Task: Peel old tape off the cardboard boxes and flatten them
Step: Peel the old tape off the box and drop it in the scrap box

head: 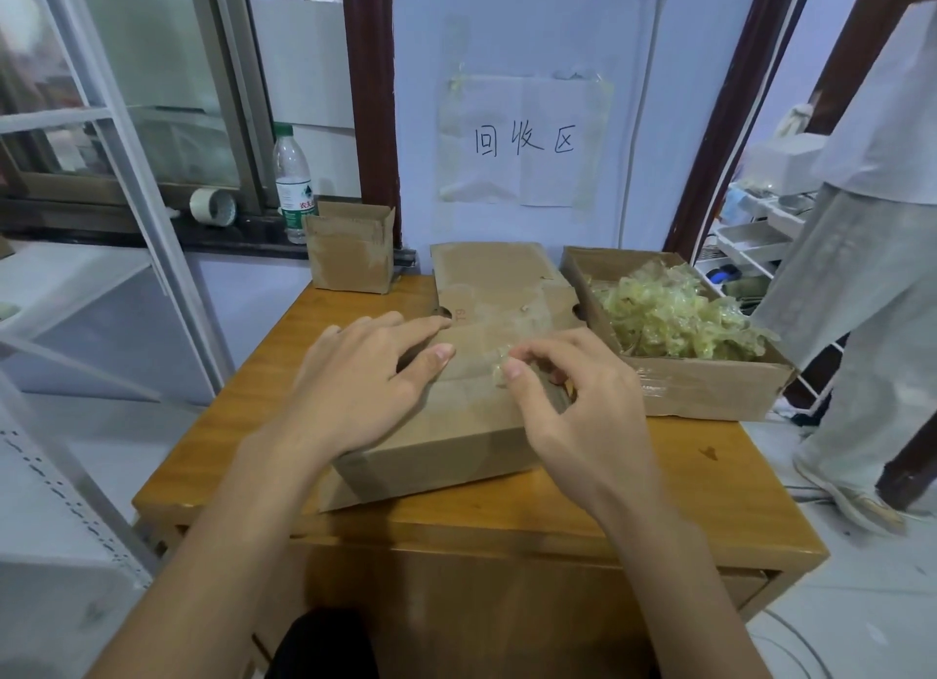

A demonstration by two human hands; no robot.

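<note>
small box: an open cardboard box (350,252) is sitting at the far left corner of the table (684,501), old tape looks like it's clinging to its front, nobody's touching it.
left hand: left hand (365,379) is lying flat with fingers spread, pressing down on the box in the middle, so that grip is relaxed and not holding anything.
main box: the closed cardboard box (471,399) is sitting mid-table right under both hands. Guessing it's light and fairly stiff but will slide around, hence the pinning hand.
tape: the clear tape (499,366) is lifting off the top near the flap seam. Thin, stretchy, sticky stuff, probably tears easily, so I'd take it low by the loose end and pull slow.
right hand: right hand (573,399) is pinching that crumpled tape end between thumb and fingertips.
scrap box: the open box (710,384) on the right, touching the main one, is holding a pile of peeled tape (674,313).
</note>
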